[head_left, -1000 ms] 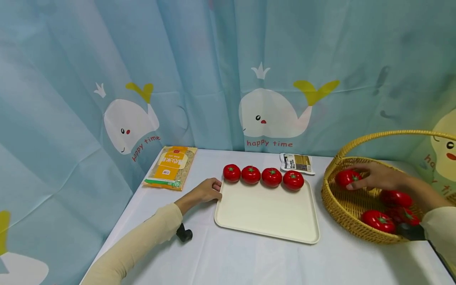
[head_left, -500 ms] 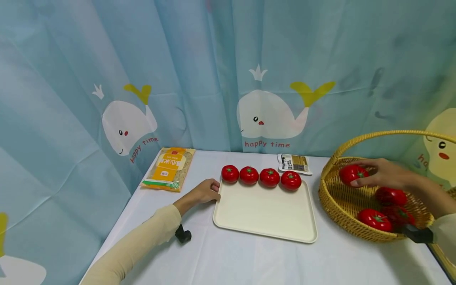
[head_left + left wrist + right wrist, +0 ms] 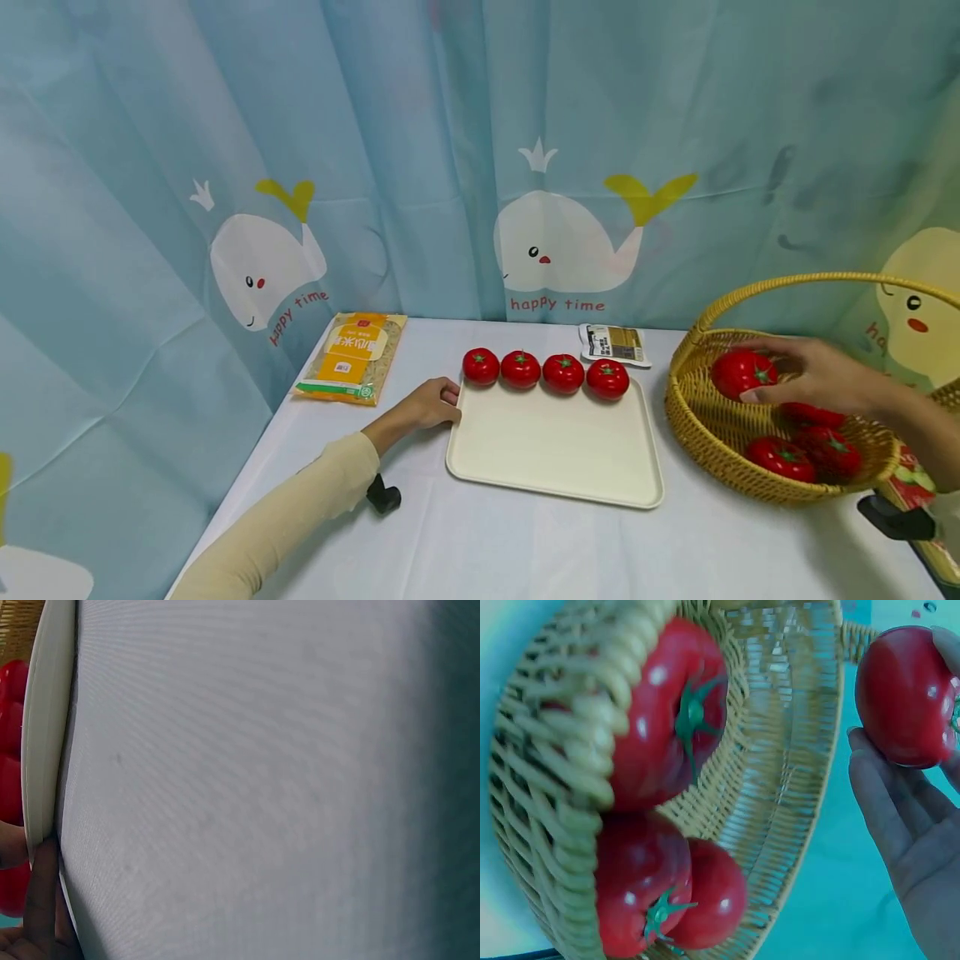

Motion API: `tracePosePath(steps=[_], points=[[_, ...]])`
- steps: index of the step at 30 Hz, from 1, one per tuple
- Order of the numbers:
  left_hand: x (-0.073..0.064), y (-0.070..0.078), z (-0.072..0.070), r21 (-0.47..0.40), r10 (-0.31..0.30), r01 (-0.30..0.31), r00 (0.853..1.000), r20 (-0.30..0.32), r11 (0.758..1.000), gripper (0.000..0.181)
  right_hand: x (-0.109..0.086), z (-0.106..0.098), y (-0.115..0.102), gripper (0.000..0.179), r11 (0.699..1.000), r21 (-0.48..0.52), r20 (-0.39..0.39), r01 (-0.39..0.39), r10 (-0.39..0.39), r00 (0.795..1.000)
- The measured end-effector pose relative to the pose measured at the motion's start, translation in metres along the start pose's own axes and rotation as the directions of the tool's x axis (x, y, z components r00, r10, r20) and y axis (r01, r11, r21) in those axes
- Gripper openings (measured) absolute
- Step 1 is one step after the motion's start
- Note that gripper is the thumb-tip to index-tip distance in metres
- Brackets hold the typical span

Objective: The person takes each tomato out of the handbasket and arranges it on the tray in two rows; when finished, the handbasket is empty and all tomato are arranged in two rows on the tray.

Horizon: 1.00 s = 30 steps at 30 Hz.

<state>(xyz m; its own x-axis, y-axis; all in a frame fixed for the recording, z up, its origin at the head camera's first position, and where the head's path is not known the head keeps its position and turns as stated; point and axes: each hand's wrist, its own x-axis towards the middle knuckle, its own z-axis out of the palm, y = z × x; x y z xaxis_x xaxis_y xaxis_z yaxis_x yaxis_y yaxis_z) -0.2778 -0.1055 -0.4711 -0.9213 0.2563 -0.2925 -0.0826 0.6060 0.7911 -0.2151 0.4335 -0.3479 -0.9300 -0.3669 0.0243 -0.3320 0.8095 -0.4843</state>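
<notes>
My right hand (image 3: pixel 802 379) holds a red tomato (image 3: pixel 742 374) between thumb and fingers, over the wicker basket (image 3: pixel 693 429). The right wrist view shows that tomato (image 3: pixel 904 697) raised past the basket's rim, its green stem toward the thumb side. Inside the basket lie three more tomatoes (image 3: pixel 780 457). At the left edge of a cream rectangular tray (image 3: pixel 551 442), my left hand (image 3: pixel 429 403) pinches the rim; its thumb is above and fingers beneath in the left wrist view. Along the tray's far edge, several tomatoes (image 3: pixel 520 369) stand in a row.
A yellow and clear bag of grain (image 3: pixel 352 358) lies at the back left of the white-covered table (image 3: pixel 480 542). Behind the tray is a small flat packet (image 3: pixel 615 344). The basket's tall handle (image 3: pixel 810 277) arches over it, and a blue curtain (image 3: pixel 420 167) hangs behind.
The right hand has lifted its tomato a little higher from the basket and drawn it slightly nearer. The left hand stays at the tray; the whole view has shifted slightly.
</notes>
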Motion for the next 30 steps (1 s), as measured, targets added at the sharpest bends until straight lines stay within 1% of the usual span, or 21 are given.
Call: tracePosePath(steps=[3,6,9,11,13,15,18,22,25,28,30], points=[[0.000,-0.001,-0.001,-0.006,0.007,-0.007,1.000,0.001,1.000,0.044,-0.003,0.006,-0.010,0.068,0.998,0.024,-0.033,0.052,-0.051,0.998],[0.000,-0.001,-0.001,-0.006,0.009,-0.009,1.000,0.004,1.000,0.045,-0.005,0.009,-0.021,0.066,0.998,0.023,-0.041,0.061,-0.060,0.997],[-0.001,0.000,-0.001,0.002,0.018,-0.018,1.000,0.003,1.000,0.044,-0.007,0.013,-0.035,0.065,0.997,0.054,-0.032,0.062,-0.060,0.998],[-0.001,-0.001,-0.001,-0.003,0.024,-0.024,1.000,0.005,1.000,0.044,-0.008,0.017,-0.045,0.064,0.993,0.094,-0.014,0.066,-0.065,0.998],[-0.001,-0.001,0.000,-0.014,0.030,-0.030,1.000,0.006,0.999,0.044,-0.008,0.021,-0.054,0.063,0.985,0.147,-0.005,0.086,-0.087,0.996],[-0.001,-0.001,0.000,-0.023,0.032,-0.032,0.999,0.006,0.999,0.043,-0.008,0.025,-0.063,0.061,0.980,0.173,-0.011,0.102,-0.102,0.995],[-0.001,-0.003,0.000,-0.031,0.031,-0.031,1.000,0.005,0.999,0.043,-0.007,0.030,-0.074,0.057,0.973,0.191,-0.043,0.128,-0.122,0.992],[0.000,-0.004,0.001,-0.039,0.025,-0.025,1.000,0.008,0.999,0.043,-0.004,0.036,-0.087,0.055,0.972,0.190,-0.102,0.137,-0.119,0.988],[0.000,-0.004,0.001,-0.037,0.026,-0.025,1.000,0.008,0.999,0.043,-0.002,0.040,-0.096,0.054,0.972,0.189,-0.132,0.137,-0.113,0.985],[-0.001,-0.003,0.001,-0.030,0.026,-0.026,1.000,0.006,0.999,0.043,0.001,0.043,-0.106,0.051,0.969,0.196,-0.145,0.151,-0.123,0.982],[-0.001,-0.003,0.001,-0.026,0.027,-0.027,1.000,0.002,0.999,0.043,0.003,0.046,-0.113,0.051,0.969,0.199,-0.145,0.144,-0.116,0.983]])
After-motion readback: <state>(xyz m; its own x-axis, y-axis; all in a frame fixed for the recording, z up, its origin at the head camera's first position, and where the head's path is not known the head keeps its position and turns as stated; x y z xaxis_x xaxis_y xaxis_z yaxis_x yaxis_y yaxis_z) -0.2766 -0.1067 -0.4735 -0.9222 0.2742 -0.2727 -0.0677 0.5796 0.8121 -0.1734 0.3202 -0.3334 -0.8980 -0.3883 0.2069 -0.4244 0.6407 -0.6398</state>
